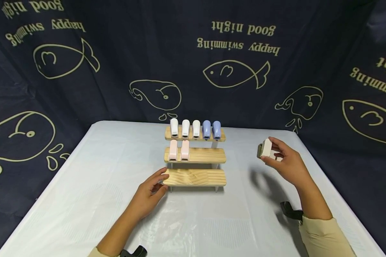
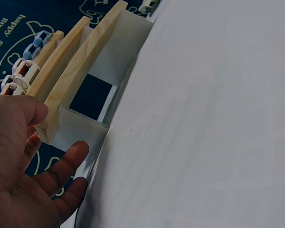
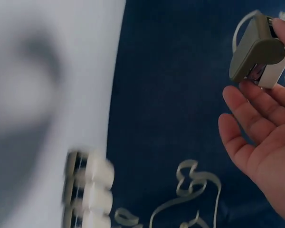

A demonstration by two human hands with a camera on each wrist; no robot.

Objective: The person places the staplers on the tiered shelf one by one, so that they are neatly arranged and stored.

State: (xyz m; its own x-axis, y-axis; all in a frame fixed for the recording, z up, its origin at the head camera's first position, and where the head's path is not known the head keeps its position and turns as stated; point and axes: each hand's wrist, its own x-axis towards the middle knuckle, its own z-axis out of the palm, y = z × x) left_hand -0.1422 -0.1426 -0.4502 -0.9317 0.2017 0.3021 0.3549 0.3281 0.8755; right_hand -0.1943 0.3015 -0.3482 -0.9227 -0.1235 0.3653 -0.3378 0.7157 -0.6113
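In the head view, my left hand (image 1: 149, 196) grips the left end of the bottom shelf of a three-tier wooden rack (image 1: 196, 177). The left wrist view shows its thumb on the board's end (image 2: 50, 123) and two other fingers spread apart below. My right hand (image 1: 287, 162), raised over the table's right side, pinches a small white and grey-green stapler (image 1: 266, 148) between thumb and fingers. Up close in the right wrist view, that stapler (image 3: 259, 50) is tilted, grey-green side toward the camera. On the middle shelf stand two pink staplers (image 1: 179, 150), at its left.
Three white staplers (image 1: 185, 128) and two blue ones (image 1: 211, 129) line the top shelf. Several more white and grey-green staplers (image 3: 88, 190) form a row in the right wrist view. Dark printed cloth (image 1: 193, 53) hangs behind the white-covered table (image 1: 83, 178).
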